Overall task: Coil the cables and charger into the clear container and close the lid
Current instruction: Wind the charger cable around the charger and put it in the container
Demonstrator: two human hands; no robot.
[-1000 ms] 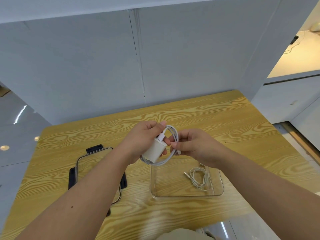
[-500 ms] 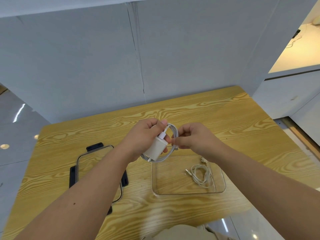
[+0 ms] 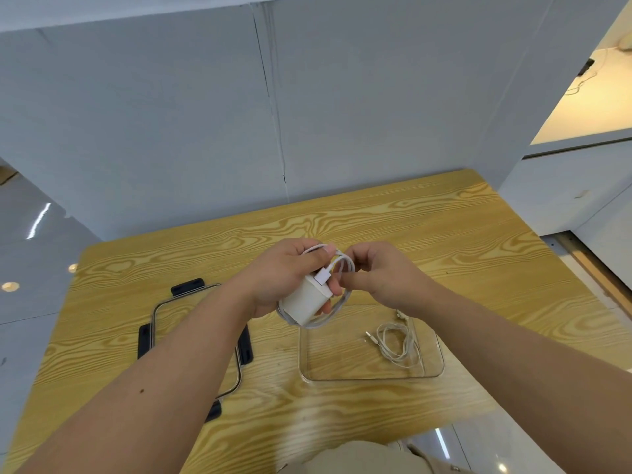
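Note:
My left hand [image 3: 285, 273] grips a white charger block [image 3: 306, 302] above the table, with its white cable [image 3: 342, 265] looped around the block and plugged into its top. My right hand [image 3: 379, 277] pinches that cable loop just right of the charger. Below the hands lies the clear container [image 3: 434, 371], open, with a second thin white cable [image 3: 396, 343] coiled loosely in its right half. The clear lid [image 3: 160, 309] with black clips rests flat on the table to the left, partly hidden by my left forearm.
The wooden table [image 3: 444, 234] stands against a grey partition wall [image 3: 205, 131]. The table's right edge drops to a glossy floor [image 3: 581, 251]. My beige-clothed lap shows at the bottom edge.
Both hands rose slightly and moved closer together. My right hand's fingers shifted along the cable loop, and the loop around the charger looks tighter.

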